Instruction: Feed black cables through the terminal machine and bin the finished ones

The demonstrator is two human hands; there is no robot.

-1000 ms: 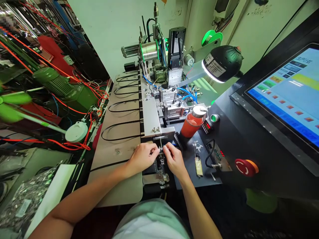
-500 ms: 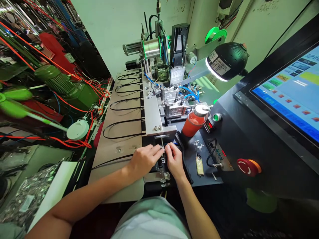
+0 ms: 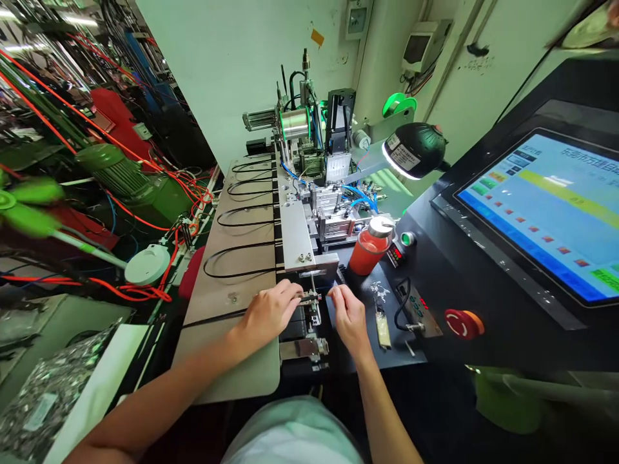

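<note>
My left hand (image 3: 271, 310) pinches a black cable (image 3: 213, 319) near its end. That end juts out past the fingertips toward a small metal fixture (image 3: 314, 314) at the front of the bench machine. Just right of the fixture, my right hand (image 3: 349, 316) is closed, thumb against curled fingers. Anything in its fingers is too small or hidden to make out. Beyond the hands, a flat metal cover (image 3: 294, 235) runs along the machine. Looped black cables (image 3: 236, 248) stick out from under its left side and rest on the beige plate (image 3: 232, 374).
A red jar with a metal lid (image 3: 370, 248) stands right of the machine. Near it lie white scraps (image 3: 380, 291) and a yellowish packet (image 3: 383, 330). A black lamp (image 3: 416, 149), a touchscreen (image 3: 541, 206) and a red emergency button (image 3: 461, 323) occupy the right side.
My hands have moved apart: the left has drawn back leftward, the right slightly rightward, uncovering the fixture and the cable end. The camera view has shifted, showing more of the screen and wall.
</note>
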